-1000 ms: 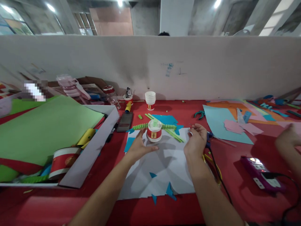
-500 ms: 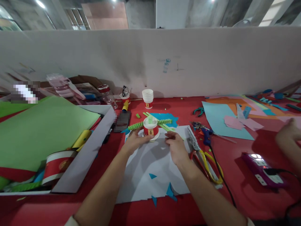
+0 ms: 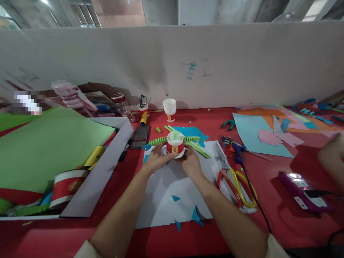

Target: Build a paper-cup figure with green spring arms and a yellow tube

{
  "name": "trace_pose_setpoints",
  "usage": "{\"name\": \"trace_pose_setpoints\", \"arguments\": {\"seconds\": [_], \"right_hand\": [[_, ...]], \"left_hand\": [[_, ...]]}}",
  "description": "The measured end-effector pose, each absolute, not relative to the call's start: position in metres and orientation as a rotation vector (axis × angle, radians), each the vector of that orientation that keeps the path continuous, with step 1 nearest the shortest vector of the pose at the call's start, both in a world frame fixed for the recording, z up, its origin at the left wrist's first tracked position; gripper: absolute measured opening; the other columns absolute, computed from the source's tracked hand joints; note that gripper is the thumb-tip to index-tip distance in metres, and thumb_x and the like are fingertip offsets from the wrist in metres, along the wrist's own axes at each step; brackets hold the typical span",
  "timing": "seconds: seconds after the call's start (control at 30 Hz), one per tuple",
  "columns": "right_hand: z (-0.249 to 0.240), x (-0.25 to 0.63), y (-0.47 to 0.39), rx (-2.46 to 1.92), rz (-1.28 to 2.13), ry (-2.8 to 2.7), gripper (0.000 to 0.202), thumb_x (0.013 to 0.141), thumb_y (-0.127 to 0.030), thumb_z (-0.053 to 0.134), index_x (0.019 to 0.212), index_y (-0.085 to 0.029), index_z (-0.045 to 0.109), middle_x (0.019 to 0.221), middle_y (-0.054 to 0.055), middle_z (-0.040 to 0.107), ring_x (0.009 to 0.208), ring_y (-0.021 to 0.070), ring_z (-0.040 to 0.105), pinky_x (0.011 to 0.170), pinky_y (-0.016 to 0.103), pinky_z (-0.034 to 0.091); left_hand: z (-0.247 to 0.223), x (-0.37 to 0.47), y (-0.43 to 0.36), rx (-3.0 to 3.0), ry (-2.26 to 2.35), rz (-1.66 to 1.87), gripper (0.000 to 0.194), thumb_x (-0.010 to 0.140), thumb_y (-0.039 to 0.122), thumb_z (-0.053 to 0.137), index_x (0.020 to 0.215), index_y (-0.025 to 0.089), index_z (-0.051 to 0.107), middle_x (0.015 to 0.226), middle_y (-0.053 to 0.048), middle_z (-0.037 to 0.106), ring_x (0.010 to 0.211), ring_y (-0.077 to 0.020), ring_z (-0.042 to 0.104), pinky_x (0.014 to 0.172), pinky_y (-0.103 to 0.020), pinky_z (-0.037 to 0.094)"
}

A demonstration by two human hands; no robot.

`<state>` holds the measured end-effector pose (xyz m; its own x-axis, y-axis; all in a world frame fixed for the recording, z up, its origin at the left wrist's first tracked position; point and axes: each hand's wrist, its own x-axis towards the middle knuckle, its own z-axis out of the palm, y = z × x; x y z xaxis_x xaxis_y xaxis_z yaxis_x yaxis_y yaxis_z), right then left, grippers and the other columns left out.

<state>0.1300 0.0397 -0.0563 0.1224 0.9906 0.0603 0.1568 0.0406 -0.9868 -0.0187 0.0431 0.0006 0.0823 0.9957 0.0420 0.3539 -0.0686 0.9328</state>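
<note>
A red and white paper cup figure (image 3: 175, 144) is between my two hands above a white sheet (image 3: 163, 193). Folded green paper springs stick out from its left side (image 3: 158, 141) and right side (image 3: 192, 138). My left hand (image 3: 158, 157) grips the cup's left side, thumb across the lower front. At the right, my right hand (image 3: 191, 161) has its fingers closed round the rim of the base. Flat green paper strips (image 3: 200, 149) and blue paper (image 3: 190, 132) lie just behind. Blue scraps (image 3: 197, 216) are scattered near the sheet's front edge.
Scissors with red and yellow handles (image 3: 236, 186) and a blue glue gun (image 3: 238, 153) with a cord lie right. A box of green paper (image 3: 104, 179) stands left. Stacked cups (image 3: 169, 109) stand by the wall. Another person's hand (image 3: 331, 157) is at the right edge.
My right hand has moved left and closed onto the cup's base; before, it was apart from the cup. The view has shifted slightly.
</note>
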Motion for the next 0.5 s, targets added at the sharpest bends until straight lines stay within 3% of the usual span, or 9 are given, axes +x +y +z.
{"name": "trace_pose_setpoints", "arguments": {"seconds": [0.5], "right_hand": [[-0.042, 0.132, 0.035, -1.483, 0.918, -1.33, 0.06, 0.063, -0.014, 0.075, 0.118, -0.019, 0.051, 0.094, 0.008, 0.077, 0.086, 0.0278, 0.073, 0.076, 0.037, 0.052]], "left_hand": [[-0.004, -0.021, 0.045, 1.754, 1.423, 0.99, 0.05, 0.07, 0.05, 0.069, 0.111, 0.021, 0.063, 0.113, -0.009, 0.07, 0.111, -0.032, 0.062, 0.099, -0.042, 0.047]]}}
